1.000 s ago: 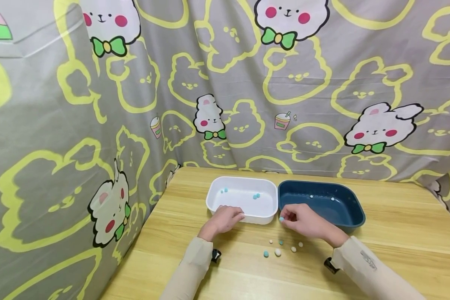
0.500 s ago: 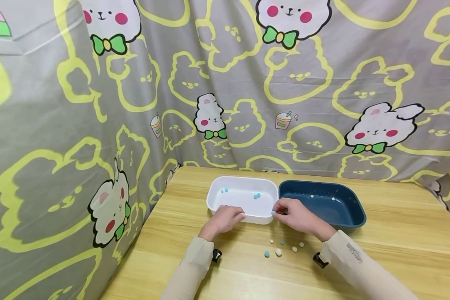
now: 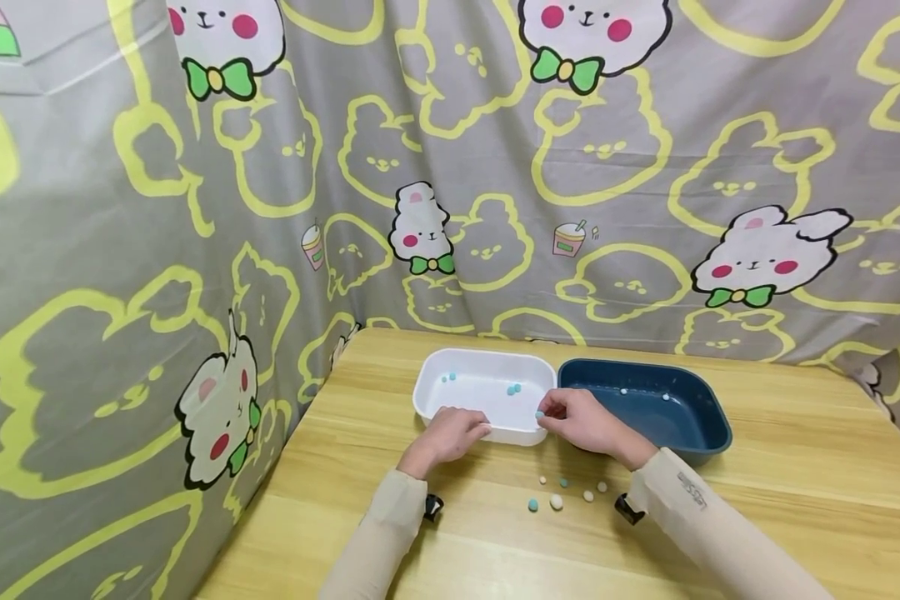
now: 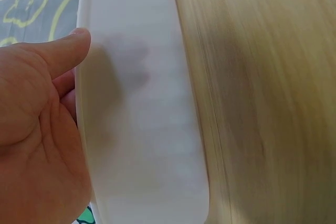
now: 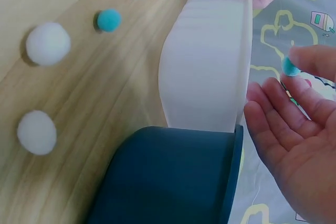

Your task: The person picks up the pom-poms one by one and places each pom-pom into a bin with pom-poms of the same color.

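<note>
My right hand [image 3: 581, 419] pinches a small turquoise pom-pom [image 5: 290, 66] between thumb and index finger, over the right end of the white tub [image 3: 521, 435]. The other fingers are loosely bent, near the rim in the right wrist view. My left hand [image 3: 450, 433] holds the front rim of that tub, its thumb [image 4: 73, 51] on the edge and the other fingers partly hidden behind the wall. Several turquoise pom-poms [image 3: 513, 389] lie inside the tub. Touching its right side stands a dark blue tub [image 3: 708, 417], with two white pom-poms [image 3: 666, 397] in it.
In front of the tubs, loose pom-poms lie on the wooden table [image 3: 495, 550]: several white ones, such as a large white pom-pom [image 3: 557, 502], and two turquoise, including a turquoise pom-pom [image 3: 532, 505]. A patterned curtain [image 3: 487, 167] hangs behind and at the left.
My right hand has moved left with the turquoise pom-pom, from the dark blue tub's front left corner to over the white tub's right end. My left hand has stayed on the rim.
</note>
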`<action>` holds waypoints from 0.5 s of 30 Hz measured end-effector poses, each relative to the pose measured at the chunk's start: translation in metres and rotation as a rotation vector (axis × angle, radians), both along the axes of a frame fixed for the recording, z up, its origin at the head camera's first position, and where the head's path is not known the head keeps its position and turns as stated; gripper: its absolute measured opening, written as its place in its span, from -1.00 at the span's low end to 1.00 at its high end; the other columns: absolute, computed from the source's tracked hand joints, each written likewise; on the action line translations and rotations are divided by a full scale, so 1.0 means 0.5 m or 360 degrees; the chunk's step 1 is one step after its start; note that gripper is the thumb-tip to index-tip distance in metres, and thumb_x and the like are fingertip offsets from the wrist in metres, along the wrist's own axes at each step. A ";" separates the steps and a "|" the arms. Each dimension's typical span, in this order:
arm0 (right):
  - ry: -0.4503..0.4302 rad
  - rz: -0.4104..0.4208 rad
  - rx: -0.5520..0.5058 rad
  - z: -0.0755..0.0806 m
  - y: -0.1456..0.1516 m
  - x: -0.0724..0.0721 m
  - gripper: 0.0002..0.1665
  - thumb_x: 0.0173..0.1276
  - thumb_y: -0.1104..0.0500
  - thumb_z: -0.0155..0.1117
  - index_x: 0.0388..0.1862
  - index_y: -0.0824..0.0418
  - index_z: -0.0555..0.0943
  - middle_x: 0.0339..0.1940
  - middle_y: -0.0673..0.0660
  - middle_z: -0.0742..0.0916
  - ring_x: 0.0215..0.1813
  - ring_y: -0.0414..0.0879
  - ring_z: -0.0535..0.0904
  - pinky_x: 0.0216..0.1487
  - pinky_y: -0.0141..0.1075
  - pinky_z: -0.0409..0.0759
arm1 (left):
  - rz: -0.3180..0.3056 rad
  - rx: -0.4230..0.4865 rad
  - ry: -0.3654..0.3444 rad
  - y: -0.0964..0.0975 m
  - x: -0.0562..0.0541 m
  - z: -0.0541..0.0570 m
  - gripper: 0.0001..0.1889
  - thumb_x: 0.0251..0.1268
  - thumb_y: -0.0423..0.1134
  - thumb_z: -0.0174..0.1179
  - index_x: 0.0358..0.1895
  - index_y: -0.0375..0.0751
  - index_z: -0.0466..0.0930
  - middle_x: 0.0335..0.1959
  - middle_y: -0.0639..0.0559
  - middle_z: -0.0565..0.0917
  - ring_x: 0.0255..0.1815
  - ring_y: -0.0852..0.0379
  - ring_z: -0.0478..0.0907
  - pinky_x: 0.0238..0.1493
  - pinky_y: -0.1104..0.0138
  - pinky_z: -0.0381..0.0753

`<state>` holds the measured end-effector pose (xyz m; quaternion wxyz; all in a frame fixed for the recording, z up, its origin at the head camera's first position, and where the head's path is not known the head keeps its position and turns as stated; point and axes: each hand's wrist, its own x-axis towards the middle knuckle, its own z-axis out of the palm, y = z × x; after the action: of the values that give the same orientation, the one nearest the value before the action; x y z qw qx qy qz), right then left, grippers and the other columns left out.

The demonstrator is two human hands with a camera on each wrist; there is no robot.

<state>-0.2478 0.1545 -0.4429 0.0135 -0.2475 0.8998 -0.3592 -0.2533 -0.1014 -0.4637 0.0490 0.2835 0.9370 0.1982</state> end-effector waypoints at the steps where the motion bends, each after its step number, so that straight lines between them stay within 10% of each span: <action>1: -0.0009 0.0002 -0.0002 -0.001 -0.001 -0.002 -0.95 0.30 0.17 0.27 -0.36 0.08 0.58 -0.41 -0.10 0.62 -0.33 -0.21 0.51 -0.25 -0.27 0.49 | 0.0001 -0.0004 -0.0007 -0.001 0.001 0.000 -0.74 0.46 -0.05 -0.02 -0.23 -0.02 0.65 -0.48 0.18 0.60 -0.47 0.22 0.37 -0.07 0.25 0.33; 15: 0.0021 0.0072 0.0020 -0.002 -0.009 -0.035 -0.95 0.29 0.23 0.24 -0.35 0.19 0.58 -0.49 -0.05 0.60 -0.43 -0.19 0.46 -0.37 -0.29 0.47 | 0.0006 -0.0023 0.0022 0.001 -0.004 -0.003 -0.73 0.46 -0.03 -0.02 -0.23 0.00 0.66 -0.46 0.19 0.62 -0.46 0.23 0.38 -0.10 0.27 0.33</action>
<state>-0.2651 0.1500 -0.4439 0.0171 -0.2701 0.8962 -0.3515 -0.2551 -0.1008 -0.4652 0.0442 0.2828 0.9392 0.1896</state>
